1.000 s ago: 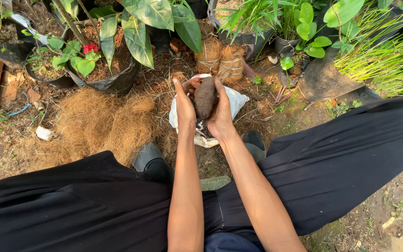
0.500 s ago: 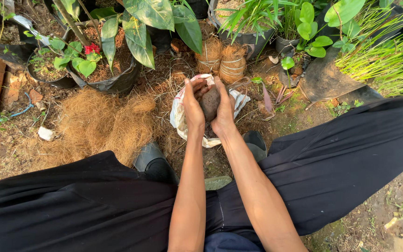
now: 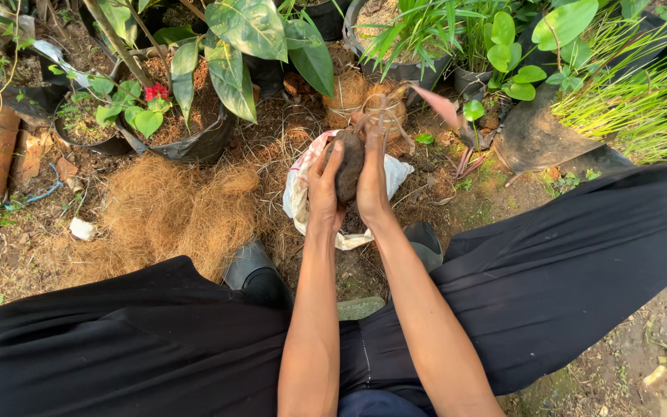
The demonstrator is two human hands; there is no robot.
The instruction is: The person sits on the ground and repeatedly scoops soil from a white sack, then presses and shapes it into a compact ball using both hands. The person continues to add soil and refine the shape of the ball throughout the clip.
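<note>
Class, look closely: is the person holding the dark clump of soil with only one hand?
No. Both the left hand and right hand press the dark soil clump between them.

Dark brown soil ball (image 3: 350, 164); upright, pressed between both palms.

Black trousers (image 3: 565, 293), dark rubber boots (image 3: 252, 270), bare forearms

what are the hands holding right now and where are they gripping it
Left hand and right hand press a dark brown soil clump between the palms, gripping its two sides.
</note>
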